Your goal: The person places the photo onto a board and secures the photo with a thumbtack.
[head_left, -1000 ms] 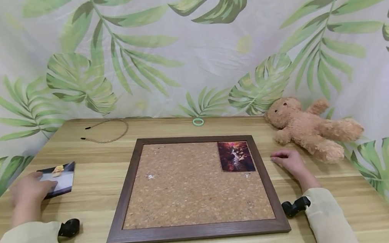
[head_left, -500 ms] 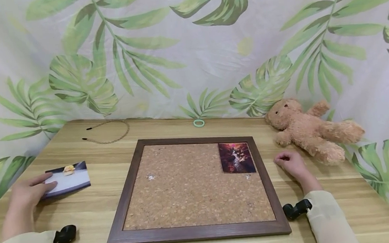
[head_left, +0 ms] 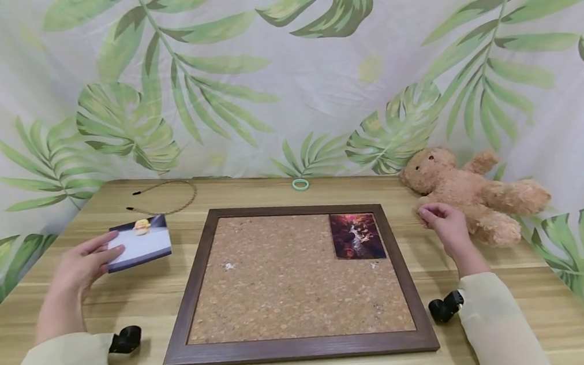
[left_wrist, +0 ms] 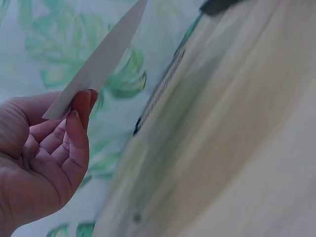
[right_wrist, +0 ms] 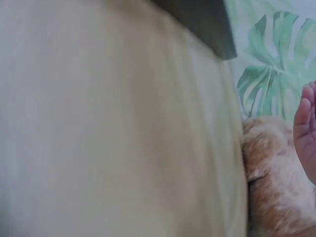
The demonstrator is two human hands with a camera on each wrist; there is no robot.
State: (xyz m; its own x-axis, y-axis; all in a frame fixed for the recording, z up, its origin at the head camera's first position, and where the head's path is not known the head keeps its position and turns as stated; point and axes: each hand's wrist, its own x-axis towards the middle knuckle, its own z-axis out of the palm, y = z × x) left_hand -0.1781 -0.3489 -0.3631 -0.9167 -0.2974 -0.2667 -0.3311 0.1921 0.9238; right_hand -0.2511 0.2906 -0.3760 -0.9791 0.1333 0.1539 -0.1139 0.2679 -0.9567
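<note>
My left hand (head_left: pixel 78 269) pinches a photo print (head_left: pixel 144 249) by its left edge, thumb and fingers on either side, left of the cork board (head_left: pixel 292 298). The picture shows a small yellow figure over a pale ground. In the left wrist view the print (left_wrist: pixel 101 61) appears from its plain side, held up over the table. My right hand (head_left: pixel 452 229) is raised right of the board, thumb and fingertips drawn together; I cannot tell whether something small is between them. Another photo (head_left: pixel 357 237), dark with red tones, lies in the board's upper right corner.
A brown teddy bear (head_left: pixel 459 188) lies at the back right, close behind my right hand. A thin headband-like loop (head_left: pixel 192 198) with black tips rests at the back left. A mint-green ring (head_left: pixel 300 184) sits behind the board's dark frame (head_left: pixel 301 347). A leaf-print cloth (head_left: pixel 310 88) hangs behind.
My left hand has lifted the photo print and carried it right, toward the board. My right hand has risen from the table and moved slightly away from me.
</note>
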